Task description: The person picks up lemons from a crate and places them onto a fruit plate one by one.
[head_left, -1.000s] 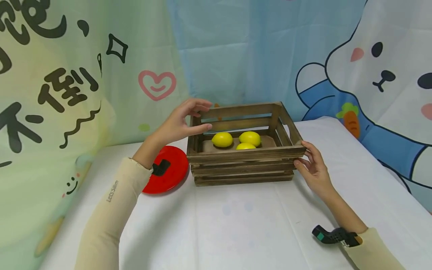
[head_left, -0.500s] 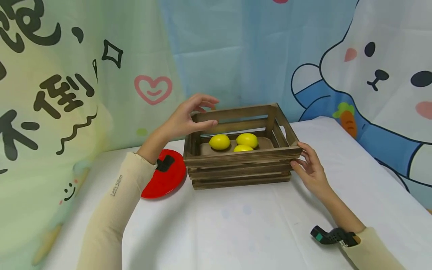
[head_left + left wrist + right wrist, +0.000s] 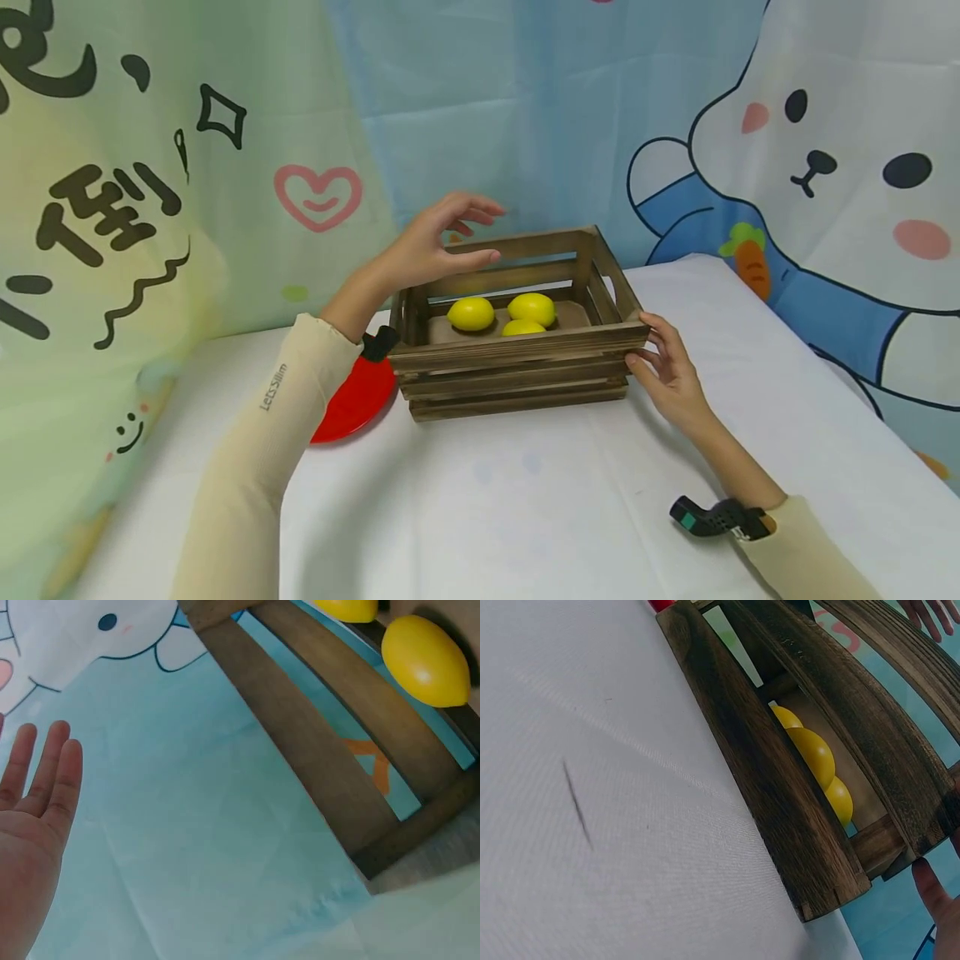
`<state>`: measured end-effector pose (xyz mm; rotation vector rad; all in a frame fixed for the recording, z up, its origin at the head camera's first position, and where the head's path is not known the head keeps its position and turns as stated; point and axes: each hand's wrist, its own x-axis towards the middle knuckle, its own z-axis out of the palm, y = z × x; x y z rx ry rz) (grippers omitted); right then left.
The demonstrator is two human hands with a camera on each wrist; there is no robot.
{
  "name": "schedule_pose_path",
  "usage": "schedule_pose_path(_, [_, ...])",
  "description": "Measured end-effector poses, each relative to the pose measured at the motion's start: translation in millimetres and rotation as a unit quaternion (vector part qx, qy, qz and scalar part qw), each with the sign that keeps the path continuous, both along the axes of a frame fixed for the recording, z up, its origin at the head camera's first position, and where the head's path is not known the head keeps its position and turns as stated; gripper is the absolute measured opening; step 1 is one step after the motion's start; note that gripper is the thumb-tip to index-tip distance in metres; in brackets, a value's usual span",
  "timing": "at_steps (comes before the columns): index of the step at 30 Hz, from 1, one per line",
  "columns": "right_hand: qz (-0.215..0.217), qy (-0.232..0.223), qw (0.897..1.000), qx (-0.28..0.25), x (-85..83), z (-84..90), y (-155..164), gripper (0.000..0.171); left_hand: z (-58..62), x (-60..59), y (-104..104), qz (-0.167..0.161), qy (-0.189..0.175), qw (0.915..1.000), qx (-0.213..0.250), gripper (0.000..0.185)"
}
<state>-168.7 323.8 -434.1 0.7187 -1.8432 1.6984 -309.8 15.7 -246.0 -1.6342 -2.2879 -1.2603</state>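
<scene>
While the right hand (image 3: 671,379) pinches a brown slatted wooden crate (image 3: 517,340) at one corner, three oval yellow lemons (image 3: 471,314) lie inside, between both hands. The left hand (image 3: 442,240) hovers clear, thumb and fingers apart; its cream sleeve (image 3: 247,467) partly hides a round red plate (image 3: 360,402).

White cloth (image 3: 480,517) is spread over the work surface; a red plate (image 3: 363,400), partly hidden, is seen on it at left. Behind, a pastel curtain (image 3: 457,108) is printed with dark lettering (image 3: 112,196), a pink heart (image 3: 318,203) and a white cartoon animal (image 3: 847,125).
</scene>
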Motion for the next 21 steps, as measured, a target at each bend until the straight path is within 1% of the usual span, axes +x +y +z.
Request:
schedule_pose_path(6, [-0.012,-0.005,1.0,0.01,-1.2,-0.1,-2,0.067,-0.4,-5.3,9,0.002,-0.006,0.9999,-0.011,0.046])
schedule_pose_path(11, [-0.015,-0.004,1.0,0.012,-1.0,0.8,-2,0.07,-3.4,-12.4,17,0.005,-0.016,0.9997,-0.02,0.045])
schedule_pose_path(14, [-0.016,-0.005,1.0,0.017,-0.4,1.4,-1,0.068,-5.7,-17.3,22,0.004,-0.023,0.9996,-0.019,0.045])
schedule_pose_path(18, [-0.018,-0.004,1.0,0.019,1.6,1.7,0,0.066,-5.6,-22.5,31,0.009,-0.028,0.9994,-0.015,0.046])
schedule_pose_path(21, [-0.022,-0.003,1.0,0.019,3.4,1.3,1,0.067,-4.7,-25.2,39,0.01,-0.027,0.9993,-0.022,0.046])
